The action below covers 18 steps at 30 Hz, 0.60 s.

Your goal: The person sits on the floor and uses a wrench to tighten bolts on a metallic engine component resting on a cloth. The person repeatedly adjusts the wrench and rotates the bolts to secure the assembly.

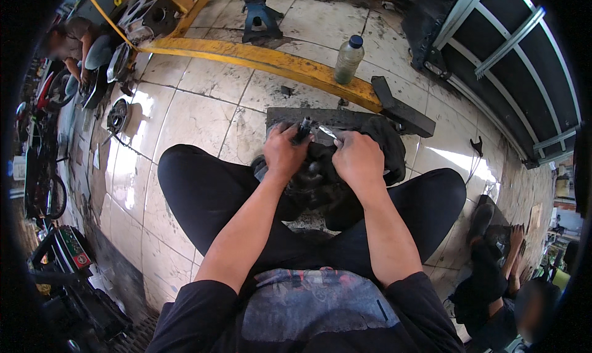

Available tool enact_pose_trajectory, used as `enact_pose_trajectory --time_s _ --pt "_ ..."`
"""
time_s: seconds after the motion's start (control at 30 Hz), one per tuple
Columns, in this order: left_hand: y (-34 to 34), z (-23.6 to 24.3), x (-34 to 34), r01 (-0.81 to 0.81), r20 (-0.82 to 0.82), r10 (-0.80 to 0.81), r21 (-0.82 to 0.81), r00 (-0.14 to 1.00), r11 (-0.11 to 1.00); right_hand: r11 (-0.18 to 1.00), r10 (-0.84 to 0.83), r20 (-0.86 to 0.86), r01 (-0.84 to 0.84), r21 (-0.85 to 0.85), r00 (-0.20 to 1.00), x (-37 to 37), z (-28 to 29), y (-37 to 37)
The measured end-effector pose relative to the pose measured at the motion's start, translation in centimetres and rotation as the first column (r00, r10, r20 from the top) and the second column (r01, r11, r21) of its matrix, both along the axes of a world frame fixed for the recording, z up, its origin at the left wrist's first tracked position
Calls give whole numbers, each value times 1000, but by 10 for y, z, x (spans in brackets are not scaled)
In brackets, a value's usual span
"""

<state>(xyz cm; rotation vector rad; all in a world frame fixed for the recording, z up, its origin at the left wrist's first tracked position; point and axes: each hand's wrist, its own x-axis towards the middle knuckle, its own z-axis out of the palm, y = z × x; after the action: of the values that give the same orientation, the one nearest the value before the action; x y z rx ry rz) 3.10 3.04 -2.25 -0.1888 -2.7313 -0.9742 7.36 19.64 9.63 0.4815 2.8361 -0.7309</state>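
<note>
In right hand [359, 160], perhaps a tool [327, 131].

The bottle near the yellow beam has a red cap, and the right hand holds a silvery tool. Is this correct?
Not red: the head view shows a dark blue cap on the bottle near the yellow beam. The right hand holds a silvery tool.

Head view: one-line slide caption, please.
Seated work over a tiled floor: left hand holding a dark cylindrical part, right hand holding a slim silvery piece.
</note>
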Motion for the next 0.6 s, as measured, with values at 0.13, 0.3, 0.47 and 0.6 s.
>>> enact_pose_trajectory --time_s 0.13,0.3,0.47,0.6 --pt "-7 1 -3 80 102 -75 -47 992 996 999 -16 -2 16 -38 1000 0 -5 9" --pt "-12 -8 -6 104 70 -96 -113 993 988 998 -5 9 6 -58 1000 4 4 5" --pt "-8 -4 -2 63 119 -52 -96 992 993 995 -74 8 74 -65 997 -3 -12 20" --pt "-11 -6 -5 115 76 -110 -68 991 991 995 -25 26 28 -94 999 2 -6 9"
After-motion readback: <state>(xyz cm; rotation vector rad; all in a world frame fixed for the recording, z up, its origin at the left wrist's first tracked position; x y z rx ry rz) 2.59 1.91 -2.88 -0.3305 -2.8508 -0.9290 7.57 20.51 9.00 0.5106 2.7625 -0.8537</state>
